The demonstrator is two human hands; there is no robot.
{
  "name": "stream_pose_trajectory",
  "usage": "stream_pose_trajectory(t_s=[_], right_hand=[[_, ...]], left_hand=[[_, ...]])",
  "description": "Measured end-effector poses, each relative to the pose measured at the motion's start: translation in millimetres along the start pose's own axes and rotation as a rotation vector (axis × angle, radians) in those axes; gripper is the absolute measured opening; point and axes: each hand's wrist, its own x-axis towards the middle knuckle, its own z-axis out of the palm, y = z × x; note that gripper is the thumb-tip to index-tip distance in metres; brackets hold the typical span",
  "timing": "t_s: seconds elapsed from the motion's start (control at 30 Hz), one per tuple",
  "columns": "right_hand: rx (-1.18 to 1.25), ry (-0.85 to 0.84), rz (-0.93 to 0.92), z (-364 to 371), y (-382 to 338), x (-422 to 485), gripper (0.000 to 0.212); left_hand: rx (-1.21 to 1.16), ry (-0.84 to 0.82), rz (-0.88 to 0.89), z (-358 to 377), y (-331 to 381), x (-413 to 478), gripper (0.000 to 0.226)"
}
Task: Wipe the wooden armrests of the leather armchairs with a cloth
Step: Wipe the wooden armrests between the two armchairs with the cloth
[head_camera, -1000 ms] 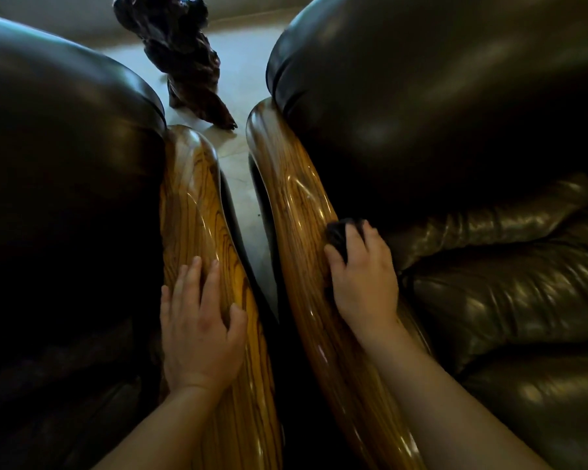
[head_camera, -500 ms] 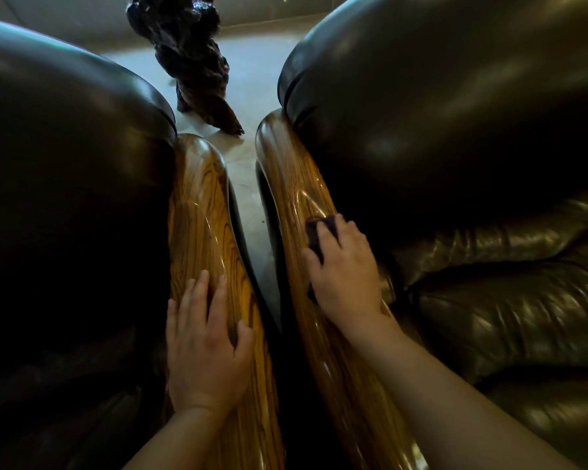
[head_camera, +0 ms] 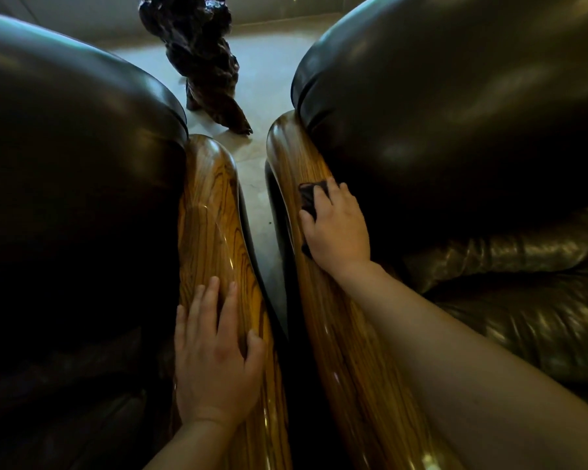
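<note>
Pressing the dark cloth (head_camera: 311, 198) onto the right armrest (head_camera: 336, 351), my right hand (head_camera: 338, 228) is clamping it; my left hand (head_camera: 214, 361) is lying flat, fingers apart, on the left armrest (head_camera: 207, 212).

Two armrests (head_camera: 214, 212) side by side, floor (head_camera: 255, 198) between.

The room was dim. Light fell from the upper frame, brightening the floor (head_camera: 272, 79) and glinting off the armrests (head_camera: 218, 232) and leather (head_camera: 438, 106). Lower left sank into black shadow. Wide-angle bending curved the edges.
</note>
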Motion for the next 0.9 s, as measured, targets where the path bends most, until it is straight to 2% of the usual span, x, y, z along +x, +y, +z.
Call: stream_pose_trajectory(t_s=[0.13,0.2,0.27,0.37,0.47,0.5,0.57,0.6,0.63,0.7,0.77,0.83,0.9], right_hand=[[0.031,-0.059,-0.302,-9.0,18.0,-50.8,0.053],[0.054,-0.14,-0.378,-19.8,42.2,-72.2,0.054],[0.074,-0.144,-0.298,-24.5,54.5,-55.4,0.058],[0.064,-0.103,-0.094,-19.8,25.0,-3.1,0.054],[0.042,0.019,-0.108,-14.7,-4.3,21.6,0.039],[0.183,0.033,-0.136,-19.2,-3.7,23.2,0.034],[0.621,0.001,-0.089,-36.7,3.9,29.3,0.029],[0.762,-0.039,-0.045,-44.8,9.4,33.1,0.028],[0.772,-0.078,-0.033,-49.5,15.2,35.1,0.027],[0.511,-0.161,-0.086,-47.8,25.9,29.4,0.034],[0.201,-0.205,-0.281,-35.2,24.6,10.4,0.048],[-0.062,-0.157,-0.51,-18.5,21.1,5.8,0.054],[-0.168,-0.083,-0.513,-10.9,15.3,29.6,0.056]], left_hand=[[0.009,-0.026,0.004,-2.2,0.6,-0.6,0.068],[0.018,-0.032,-0.001,-2.5,0.3,1.0,0.068],[0.018,-0.037,-0.01,-0.5,-0.3,2.3,0.068],[0.027,-0.032,-0.016,0.7,-0.6,1.5,0.067],[0.025,-0.013,-0.009,1.8,0.1,-0.2,0.068],[0.024,-0.011,-0.003,1.9,-0.5,0.1,0.068],[0.023,-0.006,0.002,2.9,-3.2,1.8,0.068],[0.028,-0.006,0.004,4.0,-4.2,2.1,0.067],[0.032,-0.008,0.006,4.7,-4.4,1.3,0.067],[0.019,-0.008,0.008,4.2,-3.7,0.7,0.067],[0.016,-0.008,0.005,3.6,-3.3,1.0,0.068],[0.021,-0.012,0.003,3.6,-3.4,1.7,0.068],[0.025,-0.012,0.006,3.7,-3.5,2.1,0.068]])
